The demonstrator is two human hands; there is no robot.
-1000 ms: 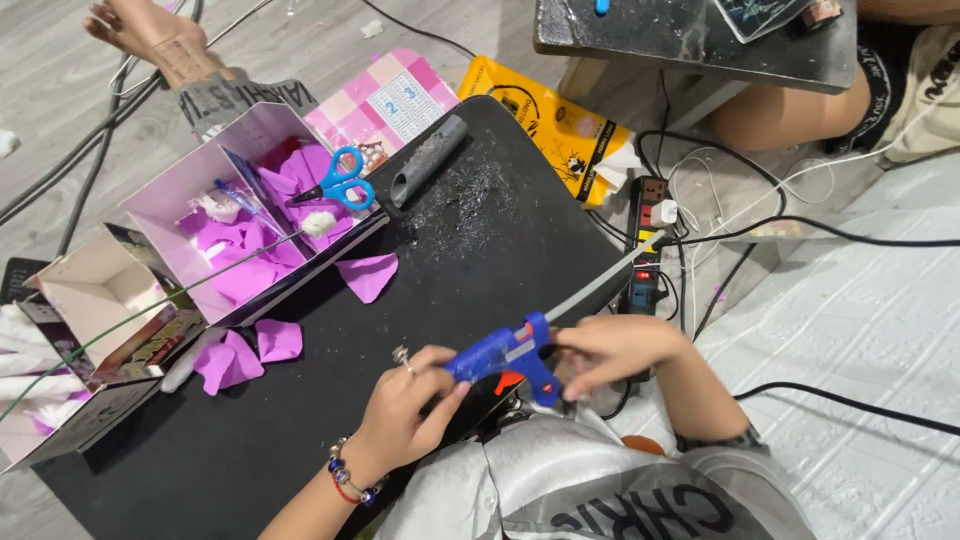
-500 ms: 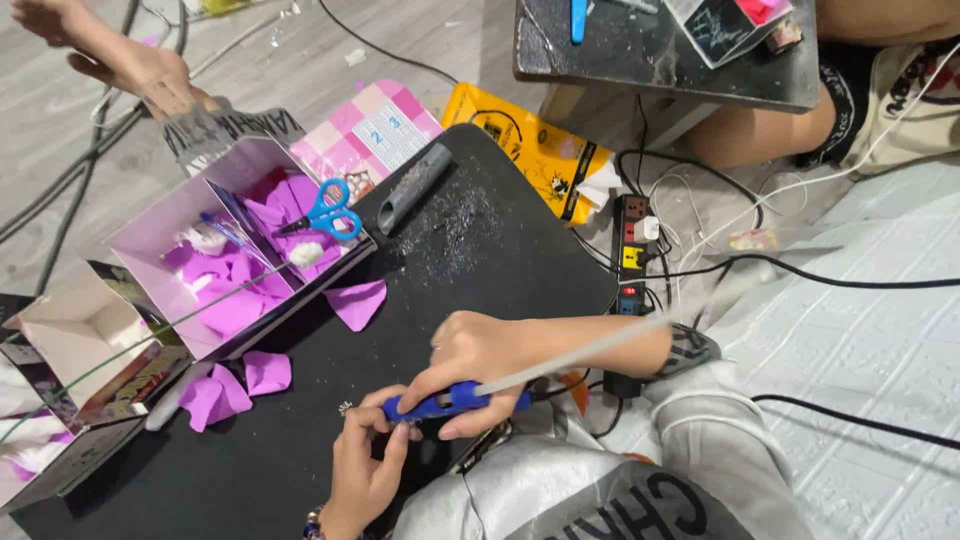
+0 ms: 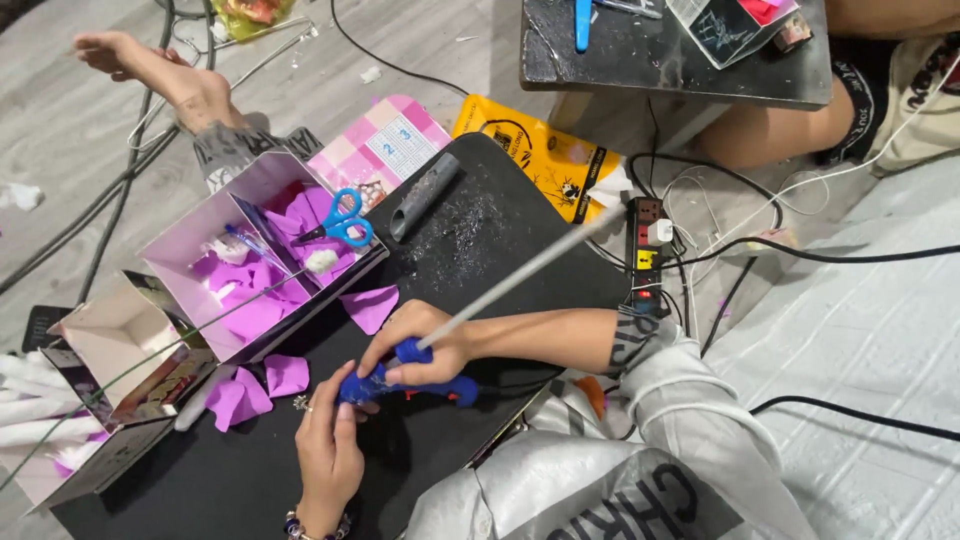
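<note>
We noted the left hand [image 3: 328, 452] resting fingers-together against the nozzle end of the blue glue gun [image 3: 408, 384]. The gun lay sideways on the black table [image 3: 480, 240], just below the purple petals [image 3: 370, 307]. The right hand [image 3: 420, 338] was clamped over its top, a white glue stick [image 3: 520, 272] angling up.
</note>
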